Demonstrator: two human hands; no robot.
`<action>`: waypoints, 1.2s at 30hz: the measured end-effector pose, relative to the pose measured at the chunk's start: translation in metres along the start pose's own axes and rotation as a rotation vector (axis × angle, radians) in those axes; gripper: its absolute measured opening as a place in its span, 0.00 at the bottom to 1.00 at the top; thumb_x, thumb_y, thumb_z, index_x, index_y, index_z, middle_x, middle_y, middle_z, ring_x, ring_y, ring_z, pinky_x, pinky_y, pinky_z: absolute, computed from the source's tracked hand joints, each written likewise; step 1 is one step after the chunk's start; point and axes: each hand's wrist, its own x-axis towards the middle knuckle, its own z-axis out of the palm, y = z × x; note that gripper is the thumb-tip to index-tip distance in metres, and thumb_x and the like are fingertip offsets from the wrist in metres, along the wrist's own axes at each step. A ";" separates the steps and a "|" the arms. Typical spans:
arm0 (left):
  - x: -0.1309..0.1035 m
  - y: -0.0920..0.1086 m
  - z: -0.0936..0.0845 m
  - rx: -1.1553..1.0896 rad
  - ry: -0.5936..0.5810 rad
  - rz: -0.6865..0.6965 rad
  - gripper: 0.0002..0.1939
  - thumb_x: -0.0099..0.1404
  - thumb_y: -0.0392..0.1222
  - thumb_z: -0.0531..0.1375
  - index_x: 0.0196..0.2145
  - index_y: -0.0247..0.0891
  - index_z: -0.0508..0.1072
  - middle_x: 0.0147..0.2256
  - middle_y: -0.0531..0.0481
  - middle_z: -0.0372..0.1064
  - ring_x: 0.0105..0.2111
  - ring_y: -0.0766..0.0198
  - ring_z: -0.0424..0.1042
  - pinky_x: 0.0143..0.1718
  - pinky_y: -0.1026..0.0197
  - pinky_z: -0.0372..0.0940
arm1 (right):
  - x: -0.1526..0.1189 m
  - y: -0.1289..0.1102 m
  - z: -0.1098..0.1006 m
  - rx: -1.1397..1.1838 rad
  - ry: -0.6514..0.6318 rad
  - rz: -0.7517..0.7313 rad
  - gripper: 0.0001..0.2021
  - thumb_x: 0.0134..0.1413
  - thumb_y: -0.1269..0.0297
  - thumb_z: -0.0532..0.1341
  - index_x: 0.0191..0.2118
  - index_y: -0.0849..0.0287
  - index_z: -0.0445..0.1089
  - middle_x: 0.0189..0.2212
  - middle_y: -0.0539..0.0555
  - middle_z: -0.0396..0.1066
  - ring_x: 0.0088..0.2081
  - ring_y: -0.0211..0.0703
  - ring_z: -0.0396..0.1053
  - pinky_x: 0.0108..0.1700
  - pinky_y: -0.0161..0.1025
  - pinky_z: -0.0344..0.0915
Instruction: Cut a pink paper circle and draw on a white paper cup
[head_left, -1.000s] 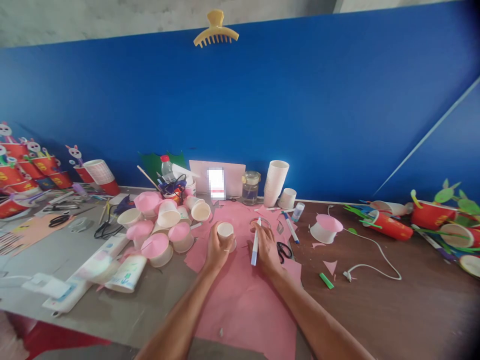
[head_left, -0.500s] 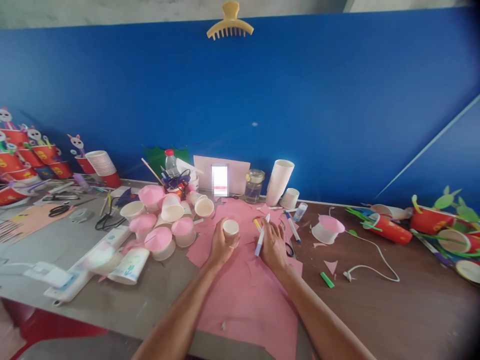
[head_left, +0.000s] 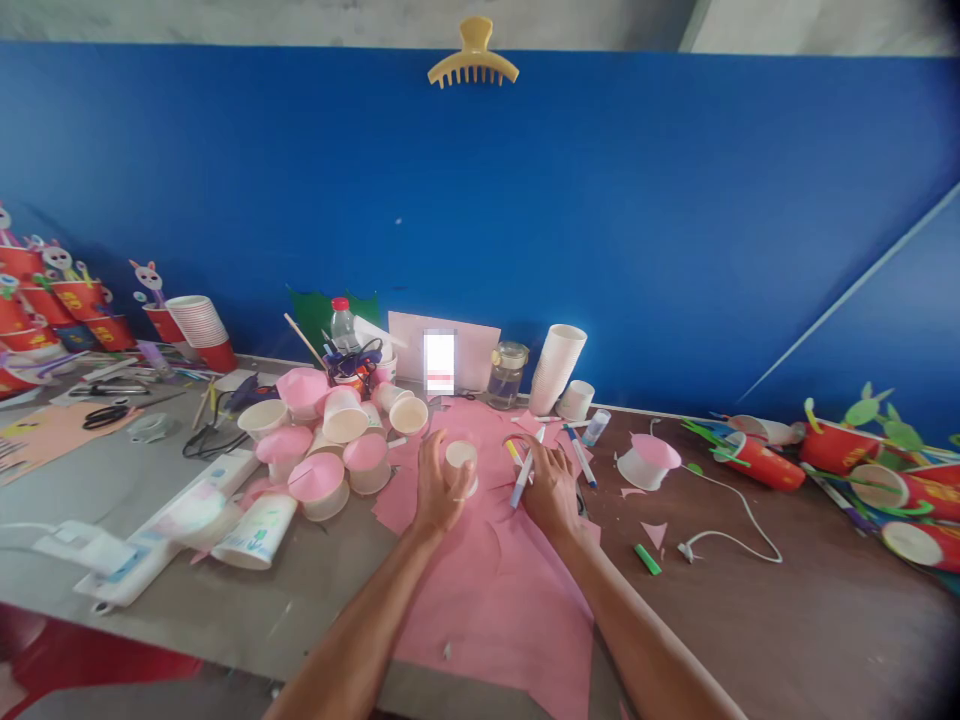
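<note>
A small white paper cup [head_left: 461,462] stands mouth up on pink paper [head_left: 502,610], with my left hand [head_left: 441,490] curved round its left and near sides. My right hand [head_left: 552,490] holds a white marker with a blue end [head_left: 523,480], slanting between its fingers, just right of the cup. A yellow-tipped marker [head_left: 513,452] lies beside it on the paper. Left of my left hand sit several paper cups, some with pink paper tops [head_left: 319,478]. A blue and white marker [head_left: 583,462] lies right of my right hand.
A power strip [head_left: 165,530] lies at the left. Behind the pink paper are a glass jar [head_left: 508,375], a stack of white cups [head_left: 558,368] and a bright phone screen [head_left: 439,360]. A pink-topped cup [head_left: 649,462], a white cable [head_left: 739,540] and red cup crafts [head_left: 761,462] are at the right.
The fingers of my left hand have loosened and spread around the cup. My right hand still holds the marker, almost unmoved. The camera view has shifted slightly.
</note>
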 end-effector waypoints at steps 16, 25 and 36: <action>-0.003 0.021 -0.007 0.202 -0.032 0.361 0.11 0.67 0.39 0.50 0.33 0.42 0.71 0.31 0.49 0.68 0.33 0.61 0.66 0.40 0.57 0.58 | -0.001 0.010 0.007 0.103 0.146 -0.042 0.18 0.56 0.67 0.54 0.52 0.63 0.63 0.39 0.60 0.72 0.42 0.52 0.66 0.50 0.52 0.59; -0.011 0.030 -0.005 0.214 -0.199 0.470 0.10 0.66 0.37 0.50 0.30 0.43 0.69 0.27 0.53 0.69 0.30 0.64 0.66 0.45 0.54 0.56 | 0.000 0.001 0.000 0.160 0.159 -0.091 0.20 0.57 0.70 0.52 0.55 0.62 0.60 0.44 0.62 0.71 0.45 0.54 0.65 0.49 0.54 0.61; -0.012 0.023 0.007 0.133 -0.134 0.479 0.12 0.64 0.31 0.49 0.39 0.41 0.69 0.34 0.47 0.69 0.37 0.61 0.68 0.45 0.54 0.62 | 0.017 0.004 -0.056 0.265 0.034 -0.149 0.26 0.55 0.69 0.55 0.60 0.58 0.55 0.49 0.61 0.69 0.49 0.53 0.67 0.48 0.47 0.66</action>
